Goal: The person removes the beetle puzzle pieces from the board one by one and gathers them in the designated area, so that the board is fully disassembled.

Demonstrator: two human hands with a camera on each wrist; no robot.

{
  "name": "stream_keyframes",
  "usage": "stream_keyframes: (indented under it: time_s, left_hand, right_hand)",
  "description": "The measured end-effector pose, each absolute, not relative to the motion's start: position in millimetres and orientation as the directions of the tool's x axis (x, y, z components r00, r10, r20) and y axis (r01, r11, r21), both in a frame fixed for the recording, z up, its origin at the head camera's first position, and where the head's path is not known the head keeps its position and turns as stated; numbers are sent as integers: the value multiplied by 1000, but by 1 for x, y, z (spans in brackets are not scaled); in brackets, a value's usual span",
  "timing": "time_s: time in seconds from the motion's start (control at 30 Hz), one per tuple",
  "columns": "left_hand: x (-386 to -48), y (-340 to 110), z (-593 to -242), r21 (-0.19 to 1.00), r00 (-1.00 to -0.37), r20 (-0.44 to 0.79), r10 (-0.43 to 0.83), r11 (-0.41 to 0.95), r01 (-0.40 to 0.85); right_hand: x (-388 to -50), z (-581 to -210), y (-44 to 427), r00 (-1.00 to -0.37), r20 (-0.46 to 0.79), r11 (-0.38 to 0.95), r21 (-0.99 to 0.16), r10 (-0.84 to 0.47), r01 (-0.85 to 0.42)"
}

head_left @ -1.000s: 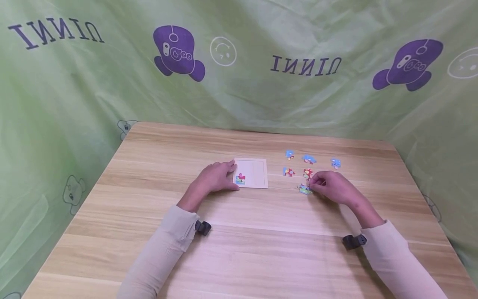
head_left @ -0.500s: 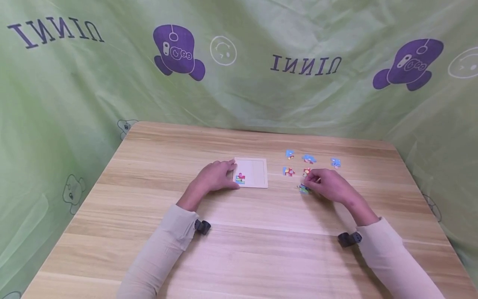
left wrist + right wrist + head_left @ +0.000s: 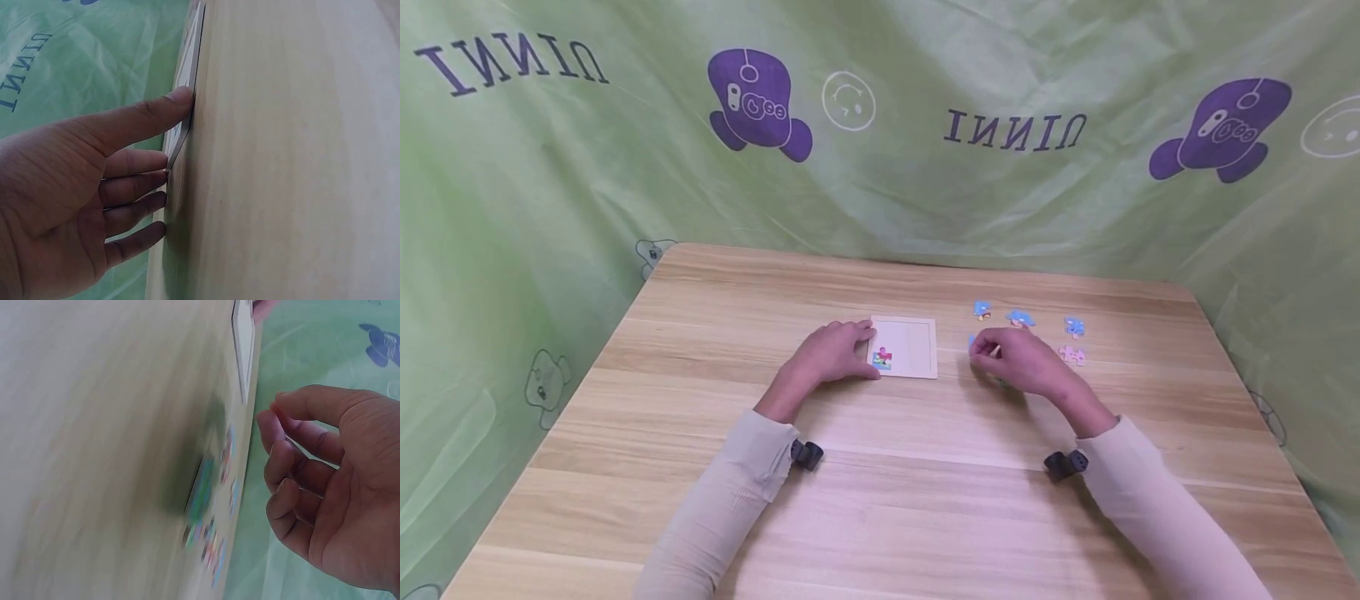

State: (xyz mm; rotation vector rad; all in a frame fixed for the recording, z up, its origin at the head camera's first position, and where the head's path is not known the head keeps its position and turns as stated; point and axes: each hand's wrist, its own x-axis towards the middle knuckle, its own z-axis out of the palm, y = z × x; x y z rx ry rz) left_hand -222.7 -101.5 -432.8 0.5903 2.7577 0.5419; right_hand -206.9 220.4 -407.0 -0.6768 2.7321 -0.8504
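Note:
A shallow square puzzle frame (image 3: 913, 346) lies flat on the table. One jigsaw piece (image 3: 882, 359), green, blue and pink, sits in its near left corner. My left hand (image 3: 827, 354) rests at the frame's left side, thumb at the near corner and fingers extended along the edge. My right hand (image 3: 1018, 360) is over the table right of the frame, above some loose pieces. In the right wrist view its fingers curl and the thumb tip meets the index fingertip. No piece shows between them; whether one is hidden there I cannot tell.
Loose blue jigsaw pieces (image 3: 1021, 318) lie in a row farther back on the table. A pink piece (image 3: 1072, 355) is right of my right hand. In the right wrist view a green-blue piece (image 3: 200, 490) looks blurred on the wood. Behind the table hangs a green curtain (image 3: 895, 200).
My right hand has moved left, from beside the green piece to over it and the red pieces. The pink piece has come into view. My left hand has stayed at the frame.

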Motion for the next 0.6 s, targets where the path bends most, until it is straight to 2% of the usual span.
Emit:
stream_keyframes:
  time_s: [0.3, 0.6]
  left_hand:
    - [-224, -101, -433, 424, -878, -178, 444, 840, 339]
    - [-225, -105, -433, 466, -881, -155, 448, 819, 335]
  right_hand:
    - [-215, -408, 175, -846, -48, 707, -575, -530, -410]
    - [-228, -418, 137, -807, -46, 702, -526, -588, -481]
